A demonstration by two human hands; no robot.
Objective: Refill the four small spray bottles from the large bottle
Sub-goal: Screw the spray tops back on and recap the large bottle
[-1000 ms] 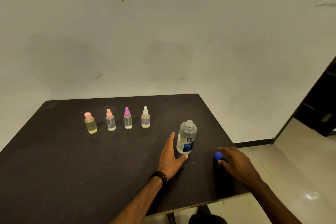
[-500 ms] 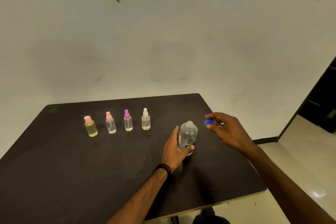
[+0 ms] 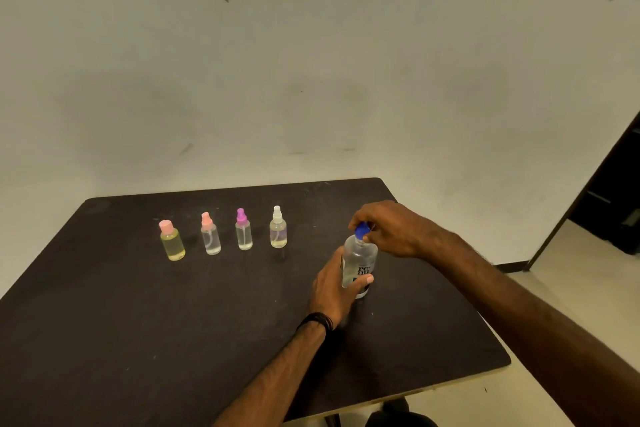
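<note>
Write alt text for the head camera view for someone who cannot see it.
A person's right hand holds a blue cap on top of a large clear bottle, which the left hand grips on a dark table. Four small spray bottles with their caps on stand in a row to the left.

Dark table [image 3: 104,340] bears four small spray bottles [image 3: 244,230], large bottle [image 3: 360,262]

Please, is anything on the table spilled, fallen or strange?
Nothing stands out. The four small spray bottles stand upright in a row on the table, capped, and the large bottle stands upright too. No spill shows.
</note>
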